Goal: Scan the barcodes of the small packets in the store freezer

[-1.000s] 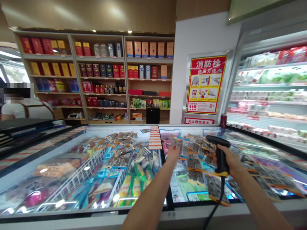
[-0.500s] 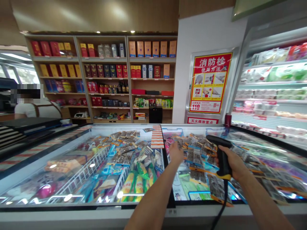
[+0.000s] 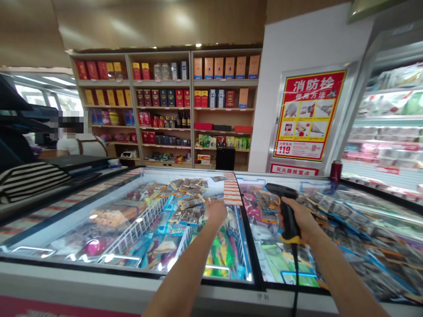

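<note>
My right hand (image 3: 302, 220) is wrapped round the handle of a black barcode scanner (image 3: 291, 215) with a yellow band at its base. Its head points to the left, and a black cable hangs from it. My left hand (image 3: 216, 212) is over the left half of the chest freezer, beside a pile of small flat packets (image 3: 190, 215). Its fingertips are hidden and smeared, so I cannot make out whether they hold a packet. More dark packets with orange and blue edges (image 3: 350, 220) are spread over the right half, behind and beside the scanner.
The freezer's black divider (image 3: 253, 237) runs between both halves, with a striped label strip (image 3: 232, 189) near its far end. A striped bag (image 3: 33, 178) sits on the left counter. Shelves of boxes (image 3: 165, 97) stand behind, near a person (image 3: 82, 144). A lit cooler (image 3: 390, 132) is at right.
My left hand has moved left from the right half of the freezer to the packets on the left half. The scanner has shifted slightly left in view, and the view has turned left.
</note>
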Motion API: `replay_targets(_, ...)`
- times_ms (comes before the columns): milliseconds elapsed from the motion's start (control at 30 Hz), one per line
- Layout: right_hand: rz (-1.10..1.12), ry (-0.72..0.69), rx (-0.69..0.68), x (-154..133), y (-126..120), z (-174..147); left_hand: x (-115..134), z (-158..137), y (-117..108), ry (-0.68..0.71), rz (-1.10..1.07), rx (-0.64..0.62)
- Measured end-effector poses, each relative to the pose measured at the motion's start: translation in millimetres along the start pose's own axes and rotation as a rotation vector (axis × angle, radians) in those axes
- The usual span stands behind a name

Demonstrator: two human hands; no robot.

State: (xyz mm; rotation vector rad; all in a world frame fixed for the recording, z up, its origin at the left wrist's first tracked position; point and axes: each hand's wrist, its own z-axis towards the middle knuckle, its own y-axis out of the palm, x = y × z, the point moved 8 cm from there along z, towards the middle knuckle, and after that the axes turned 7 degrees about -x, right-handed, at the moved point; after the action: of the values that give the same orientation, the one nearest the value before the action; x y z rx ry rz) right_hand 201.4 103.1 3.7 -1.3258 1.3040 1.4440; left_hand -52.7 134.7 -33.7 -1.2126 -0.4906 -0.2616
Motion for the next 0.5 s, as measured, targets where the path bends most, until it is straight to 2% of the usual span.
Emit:
replay_targets(100,-0.004,0.003,0.013,1.2,7.6,-0.8,-7.9,2.9,-5.7,-0.097,-0.033,0.045)
replay_targets(200,-0.024,0.014,-0.024,5.3,13.0,-0.1,-18.5,4.8,-5.4,-0.178,-0.073,0.028)
replay_targets(333,-0.042,0.022,-0.101,12.7,21.4,2.7,-26.6,8.3,6.6,-0.229,-0.138,-0.089)
replay_targets(500,-0.052,0.147,-0.147,29.3,35.0,2.7,-30.4,15.4,17.2,-0.255,-0.226,-0.233)
